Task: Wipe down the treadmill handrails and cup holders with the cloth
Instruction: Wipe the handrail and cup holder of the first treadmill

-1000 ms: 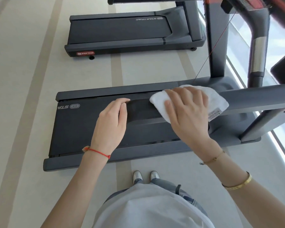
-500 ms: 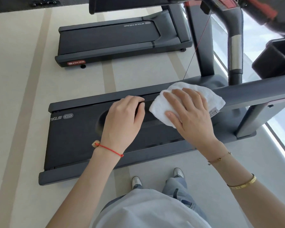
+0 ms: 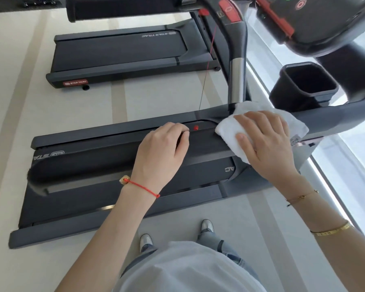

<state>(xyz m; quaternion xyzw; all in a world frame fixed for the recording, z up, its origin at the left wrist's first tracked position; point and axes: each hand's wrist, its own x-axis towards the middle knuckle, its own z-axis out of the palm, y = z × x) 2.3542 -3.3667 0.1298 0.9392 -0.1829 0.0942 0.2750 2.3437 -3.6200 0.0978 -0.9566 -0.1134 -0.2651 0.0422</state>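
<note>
Treadmill [image 3: 118,165] fills the middle of the view, its near handrail [image 3: 105,163] running left to right at waist height, a rigid dark bar that will take firm pressure without giving. A second treadmill [image 3: 122,51] stands beyond it on the floor. Up right, the black cup holder [image 3: 303,85] hangs just beside the rail's far end, deep and narrow, so the cloth would have to be pushed down inside it. The left hand [image 3: 162,152] rests on the rail, fingers [image 3: 177,129] curled over its far edge as a brace. The right hand [image 3: 266,142] presses the white cloth [image 3: 226,127] flat against the rail where it meets the upright, fingers straight and slightly spread. The cloth is soft, light and folded thick; it is best held under a flat palm, as it could bunch or slip otherwise. Since half a second ago the cloth has travelled rightward along the rail toward the upright, and the cup holder has come fully into view.
</note>
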